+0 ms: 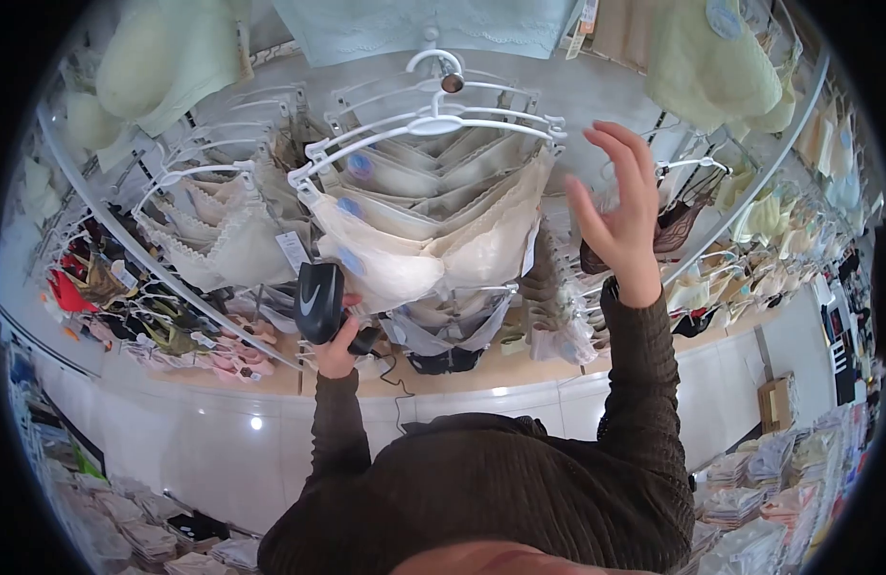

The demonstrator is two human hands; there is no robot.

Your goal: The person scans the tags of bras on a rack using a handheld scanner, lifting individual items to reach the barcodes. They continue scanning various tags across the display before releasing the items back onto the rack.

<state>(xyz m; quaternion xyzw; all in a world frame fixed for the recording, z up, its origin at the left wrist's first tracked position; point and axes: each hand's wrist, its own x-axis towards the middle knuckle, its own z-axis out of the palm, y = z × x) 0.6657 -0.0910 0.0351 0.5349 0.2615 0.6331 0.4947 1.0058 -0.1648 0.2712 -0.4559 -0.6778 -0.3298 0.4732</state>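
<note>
**Scanner in left hand, right hand empty, cable near stock**

Left hand [338,353] wrapped round a black plastic handheld scanner [318,305], which sits by the left cup of the front cream lace bra [395,254], hung on a white plastic hanger [434,126]. Contact unclear. Right hand [623,220] holds nothing: fingers spread, near the hanger's right end.

Risks, my read: sharp scanner lift could snag the thin black cable [398,412] on the grey lower bra [453,323]; a right-hand knock could tilt the hanger, shed a strap.

Containers: brown cardboard box [776,404], far right, contents unclear; clear plastic packets [141,532], lower left, hold folded cloth.
</note>
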